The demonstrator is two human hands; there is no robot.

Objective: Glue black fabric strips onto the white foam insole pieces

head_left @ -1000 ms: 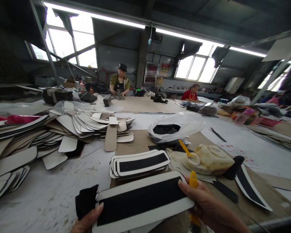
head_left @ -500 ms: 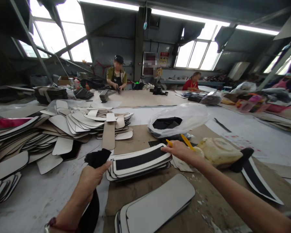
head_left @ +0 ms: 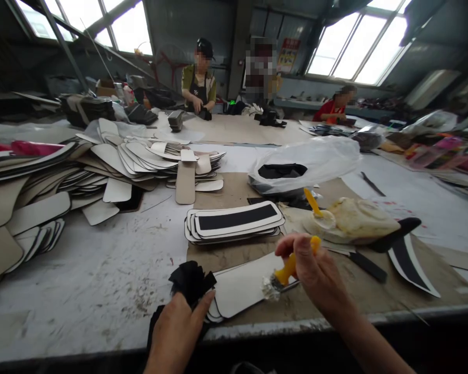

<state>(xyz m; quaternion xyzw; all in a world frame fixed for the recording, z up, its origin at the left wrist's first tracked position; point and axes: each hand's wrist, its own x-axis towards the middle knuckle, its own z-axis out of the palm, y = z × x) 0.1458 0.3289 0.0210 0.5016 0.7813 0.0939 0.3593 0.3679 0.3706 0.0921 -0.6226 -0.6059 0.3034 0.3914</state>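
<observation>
My right hand (head_left: 315, 270) is closed round a yellow-handled brush (head_left: 285, 272), its bristles clotted with white paste and touching or just over a stack of pale, rounded panels (head_left: 242, 285). Black fabric strips (head_left: 191, 283) are bunched in my closed left hand (head_left: 179, 322), whose thumb lies at the left end of that stack. Behind it sits another pile of white-edged panels (head_left: 234, 221), the top one bearing a black strip along its middle. To the right lies a yellowish, paste-smeared container (head_left: 359, 221) with a second yellow handle (head_left: 312, 201) standing in its opening.
Heaped pale panels (head_left: 140, 161) cover the left of the table. A clear plastic bag (head_left: 320, 156) with black material lies beyond the piles. One strip-lined panel (head_left: 413, 267) rests at right. The table's front edge (head_left: 281, 328) runs close to me. Two people work at the back.
My right hand has come from the strip-topped pile to the nearer stack, bringing the brush down to it. My left hand, with the black strips, has moved to that stack's left end. The view has tilted down.
</observation>
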